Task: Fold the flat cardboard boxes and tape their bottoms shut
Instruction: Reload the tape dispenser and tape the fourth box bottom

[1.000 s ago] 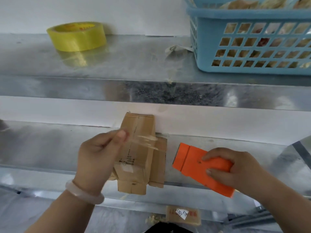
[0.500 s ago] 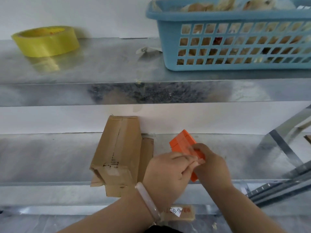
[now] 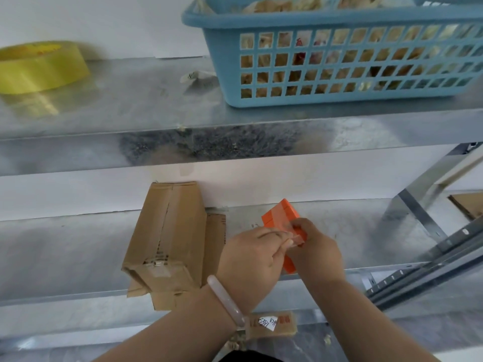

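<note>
On the lower shelf (image 3: 65, 254) the box (image 3: 170, 236) lies on its side against the wall, just left of both hands. Right hand (image 3: 313, 249) grips the orange dispenser (image 3: 281, 218); left hand (image 3: 248, 259) pinches clear tape (image 3: 294, 235) at it. Yellow roll (image 3: 39, 66) and blue basket (image 3: 339, 22) sit on the upper shelf (image 3: 130, 108).

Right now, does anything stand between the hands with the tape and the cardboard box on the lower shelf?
Nothing visible does. The left hand pinches clear tape at the orange dispenser, which the right hand grips; the cardboard box lies just to their left, path open.
</note>
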Action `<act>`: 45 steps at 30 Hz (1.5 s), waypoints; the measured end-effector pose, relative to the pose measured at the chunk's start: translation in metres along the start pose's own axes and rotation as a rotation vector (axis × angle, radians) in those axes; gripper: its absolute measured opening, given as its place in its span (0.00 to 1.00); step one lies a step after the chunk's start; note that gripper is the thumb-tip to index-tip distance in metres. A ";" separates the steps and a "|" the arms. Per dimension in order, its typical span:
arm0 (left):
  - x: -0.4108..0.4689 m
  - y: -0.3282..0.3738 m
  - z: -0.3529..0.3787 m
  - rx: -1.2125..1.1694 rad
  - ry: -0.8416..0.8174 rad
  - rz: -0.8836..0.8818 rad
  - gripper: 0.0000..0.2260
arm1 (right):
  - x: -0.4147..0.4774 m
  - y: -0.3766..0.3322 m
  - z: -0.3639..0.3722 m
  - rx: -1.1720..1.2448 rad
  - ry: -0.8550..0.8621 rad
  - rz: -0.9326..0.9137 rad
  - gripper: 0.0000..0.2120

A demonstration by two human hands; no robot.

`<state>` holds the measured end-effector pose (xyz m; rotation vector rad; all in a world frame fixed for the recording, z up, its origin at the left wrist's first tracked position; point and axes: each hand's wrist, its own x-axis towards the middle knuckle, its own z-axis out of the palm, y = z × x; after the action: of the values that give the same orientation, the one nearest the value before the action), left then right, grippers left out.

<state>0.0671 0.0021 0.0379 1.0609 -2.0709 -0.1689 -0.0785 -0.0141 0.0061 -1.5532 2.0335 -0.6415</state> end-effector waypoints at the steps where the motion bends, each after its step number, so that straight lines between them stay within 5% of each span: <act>1: 0.000 0.000 0.000 -0.005 0.010 0.000 0.11 | 0.000 0.000 0.000 -0.014 0.006 -0.005 0.14; 10: 0.001 0.035 -0.007 -0.176 0.000 0.178 0.10 | 0.032 0.037 -0.002 -0.210 0.023 0.009 0.12; 13: 0.017 0.025 -0.024 -0.227 0.048 -0.061 0.08 | 0.046 0.059 -0.006 -0.443 0.277 -0.402 0.12; 19: 0.013 -0.001 -0.038 -0.525 0.017 -0.525 0.13 | 0.068 0.089 -0.024 -0.977 0.083 -0.641 0.21; 27: 0.009 -0.011 -0.044 -0.753 0.113 -0.790 0.12 | 0.062 0.112 -0.007 -1.095 -0.131 -0.586 0.30; 36: 0.010 -0.017 -0.056 -0.837 0.166 -0.856 0.12 | 0.044 0.123 0.026 -0.969 -0.180 -0.436 0.28; 43: 0.011 -0.016 -0.064 -0.840 0.198 -0.881 0.10 | 0.036 0.111 0.032 -1.026 -0.022 -0.490 0.29; 45: 0.012 -0.015 -0.068 -0.844 0.202 -0.895 0.08 | 0.030 0.084 0.019 -1.063 -0.125 -0.435 0.28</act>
<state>0.1198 -0.0011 0.0846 1.2692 -1.0099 -1.1958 -0.1345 -0.0243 -0.0650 -2.5551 2.0292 0.5318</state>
